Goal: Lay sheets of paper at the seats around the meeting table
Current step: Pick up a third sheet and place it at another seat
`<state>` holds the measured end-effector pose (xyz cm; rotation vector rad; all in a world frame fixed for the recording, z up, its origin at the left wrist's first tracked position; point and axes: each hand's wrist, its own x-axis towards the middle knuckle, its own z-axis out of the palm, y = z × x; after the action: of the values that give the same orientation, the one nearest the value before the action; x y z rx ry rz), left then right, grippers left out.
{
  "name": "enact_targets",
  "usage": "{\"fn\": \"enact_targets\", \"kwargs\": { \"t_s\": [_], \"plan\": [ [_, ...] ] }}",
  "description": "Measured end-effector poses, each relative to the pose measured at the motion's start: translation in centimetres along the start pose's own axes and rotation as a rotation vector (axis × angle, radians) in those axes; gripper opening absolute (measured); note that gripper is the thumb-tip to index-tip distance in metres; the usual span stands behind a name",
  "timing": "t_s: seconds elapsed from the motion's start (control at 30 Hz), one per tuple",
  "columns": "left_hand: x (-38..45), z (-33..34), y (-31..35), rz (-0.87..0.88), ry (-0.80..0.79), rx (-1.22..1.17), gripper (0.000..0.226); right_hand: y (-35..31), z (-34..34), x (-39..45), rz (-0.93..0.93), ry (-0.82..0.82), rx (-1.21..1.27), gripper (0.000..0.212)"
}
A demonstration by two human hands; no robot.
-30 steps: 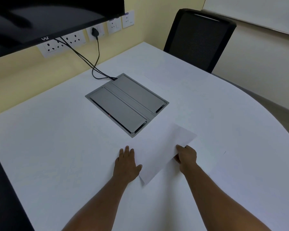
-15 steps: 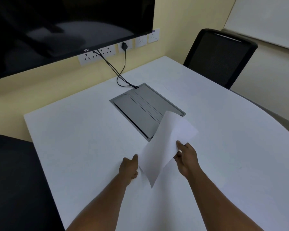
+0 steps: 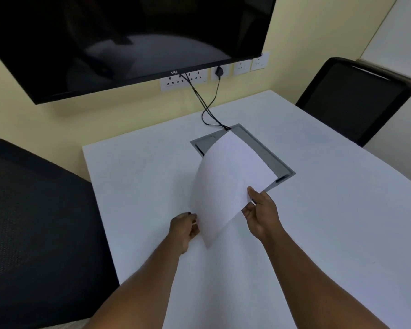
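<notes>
Sheet of paper [image 3: 228, 184] held clear of the white table [image 3: 318, 233], bowed, its far corner covering part of the grey cable box [image 3: 266, 150] set into the tabletop. Right hand [image 3: 261, 212] pinches the sheet's right edge, thumb on top. Left hand [image 3: 184, 227] curled at the sheet's left edge, fingers closed on it. Black chair [image 3: 356, 100] beyond the box to the right; second black chair [image 3: 33, 233] left of the table.

My broad white meeting table [image 3: 133, 186] carries a grey rectangular metal cable box [image 3: 268, 153] set flush near its wall end.
</notes>
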<state>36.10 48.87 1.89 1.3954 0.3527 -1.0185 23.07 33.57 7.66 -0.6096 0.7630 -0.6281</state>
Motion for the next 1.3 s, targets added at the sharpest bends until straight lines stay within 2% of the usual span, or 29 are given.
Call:
{"fn": "enact_targets", "kwargs": {
  "t_s": [0.07, 0.2, 0.3, 0.4, 0.5, 0.6, 0.77, 0.83, 0.9, 0.97, 1.3],
  "plan": [
    [0.3, -1.7, 1.2, 0.039, 0.045, -0.054, 0.009, 0.9, 1.0, 0.1, 0.0, 0.011, -0.056, 0.016],
    [1.0, -5.0, 3.3, 0.135, 0.142, -0.009, 0.017, 3.1, 2.6, 0.7, 0.024, 0.06, -0.201, 0.013],
    [1.6, -7.8, 4.8, 0.196, 0.227, 0.019, 0.011, 5.2, 3.8, 1.3, 0.055, 0.137, -0.254, 0.002],
    [2.5, -10.6, 5.8, 0.233, 0.316, 0.07, 0.013, 7.7, 4.5, 2.1, 0.089, 0.234, -0.347, 0.012],
    [3.3, -12.9, 6.2, 0.253, 0.38, 0.117, 0.014, 10.2, 5.2, 2.8, 0.102, 0.258, -0.421, 0.032],
    [4.1, -14.5, 6.4, 0.239, 0.423, 0.189, 0.014, 12.2, 5.6, 3.5, 0.104, 0.279, -0.45, 0.043],
    [5.9, -16.5, 6.6, 0.203, 0.524, 0.278, 0.018, 14.1, 5.4, 4.4, 0.105, 0.307, -0.557, 0.041],
    [6.5, -16.9, 6.5, 0.198, 0.555, 0.307, 0.027, 14.4, 5.2, 4.6, 0.103, 0.321, -0.611, 0.039],
    [6.9, -16.9, 6.4, 0.194, 0.58, 0.361, 0.041, 14.5, 5.1, 4.8, 0.105, 0.331, -0.672, 0.037],
    [7.3, -16.7, 6.2, 0.185, 0.583, 0.431, 0.046, 14.6, 4.9, 4.9, 0.111, 0.343, -0.741, 0.033],
    [8.2, -16.5, 5.5, 0.193, 0.601, 0.642, 0.026, 14.9, 3.4, 5.0, 0.156, 0.322, -1.092, 0.028]
  ]
}}
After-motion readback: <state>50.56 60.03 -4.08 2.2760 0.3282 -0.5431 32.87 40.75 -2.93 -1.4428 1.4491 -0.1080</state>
